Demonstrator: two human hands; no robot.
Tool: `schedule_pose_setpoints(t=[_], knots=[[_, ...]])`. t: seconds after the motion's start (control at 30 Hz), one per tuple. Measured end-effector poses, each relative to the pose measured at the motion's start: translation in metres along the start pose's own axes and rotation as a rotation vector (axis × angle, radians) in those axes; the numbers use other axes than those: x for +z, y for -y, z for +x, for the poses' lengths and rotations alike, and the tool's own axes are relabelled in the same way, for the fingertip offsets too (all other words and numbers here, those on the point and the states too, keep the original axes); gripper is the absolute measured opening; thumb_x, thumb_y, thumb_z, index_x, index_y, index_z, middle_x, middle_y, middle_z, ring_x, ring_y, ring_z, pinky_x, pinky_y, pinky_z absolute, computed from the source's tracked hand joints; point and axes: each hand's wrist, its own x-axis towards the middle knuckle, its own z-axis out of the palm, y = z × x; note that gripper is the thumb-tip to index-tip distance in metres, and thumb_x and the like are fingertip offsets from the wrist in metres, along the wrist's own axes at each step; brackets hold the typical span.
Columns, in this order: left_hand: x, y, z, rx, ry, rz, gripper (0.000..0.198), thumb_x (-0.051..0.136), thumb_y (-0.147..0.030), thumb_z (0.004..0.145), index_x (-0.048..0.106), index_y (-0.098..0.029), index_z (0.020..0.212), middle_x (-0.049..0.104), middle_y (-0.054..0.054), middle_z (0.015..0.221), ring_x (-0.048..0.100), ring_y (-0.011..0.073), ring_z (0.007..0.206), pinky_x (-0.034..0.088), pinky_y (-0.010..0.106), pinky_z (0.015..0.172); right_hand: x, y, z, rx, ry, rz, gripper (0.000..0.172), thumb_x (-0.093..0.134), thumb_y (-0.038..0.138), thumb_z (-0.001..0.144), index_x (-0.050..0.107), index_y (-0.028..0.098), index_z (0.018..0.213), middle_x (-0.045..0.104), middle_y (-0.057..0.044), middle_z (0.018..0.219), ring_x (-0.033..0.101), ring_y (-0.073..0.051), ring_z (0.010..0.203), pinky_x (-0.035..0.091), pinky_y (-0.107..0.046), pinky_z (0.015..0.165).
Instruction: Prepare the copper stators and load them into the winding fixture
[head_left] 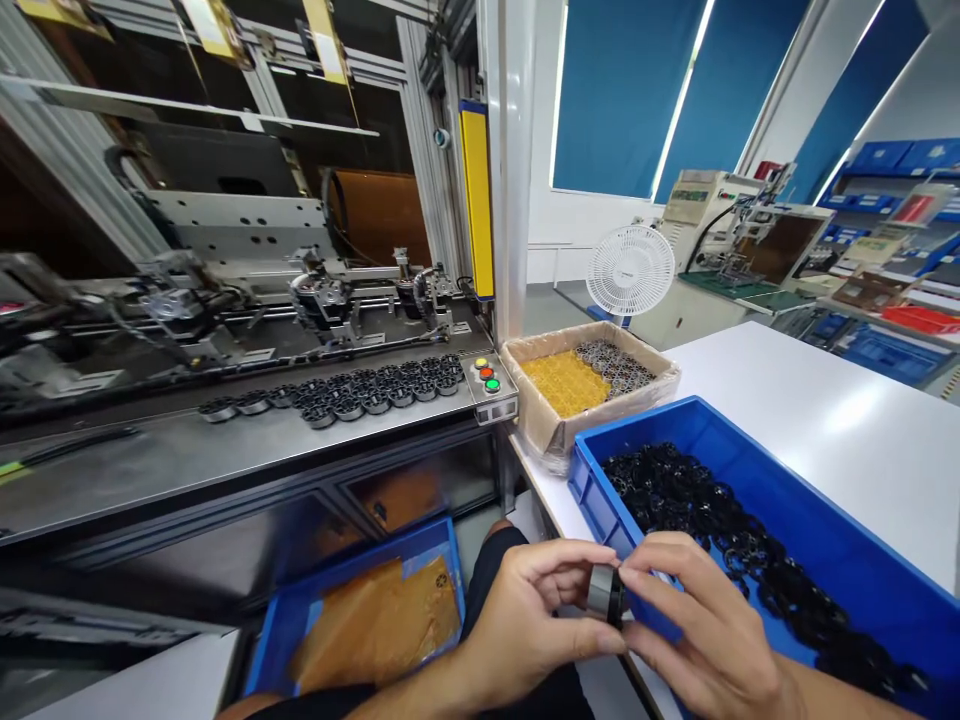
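Observation:
A short grey metal ring with a black part at its right end (602, 594) is held in front of the blue bin's near edge. Its left side sits between the thumb and fingers of my left hand (525, 615). My right hand (709, 625) pinches the black end from the right, with thumb and fingertips bent. The ring lies on its side, so its inside does not show. Beside my right hand, the blue bin (757, 470) contains a heap of loose black plastic parts (690, 500).
Several black-and-metal rings (375, 388) stand in rows on the machine's metal ledge (187, 460), near a button box (491, 385). A plastic-lined carton (540, 435) holds yellow and grey parts. Another blue bin (262, 640) is down by my legs. A white table (810, 400) extends right.

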Motion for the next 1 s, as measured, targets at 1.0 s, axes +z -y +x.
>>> schedule_pose_setpoints(t=[1.0], knots=[[-0.022, -0.006, 0.005, 0.006, -0.193, 0.447, 0.039, 0.063, -0.043, 0.092, 0.070, -0.020, 0.122, 0.073, 0.012, 0.112, 0.070, 0.0200, 0.088, 0.058, 0.030, 0.082, -0.026, -0.129, -0.029, 0.741, 0.274, -0.238, 0.019, 0.064, 0.026, 0.092, 0.074, 0.011, 0.097, 0.072, -0.008, 0.088, 0.068, -0.018, 0.076, 0.057, -0.035, 0.078]])
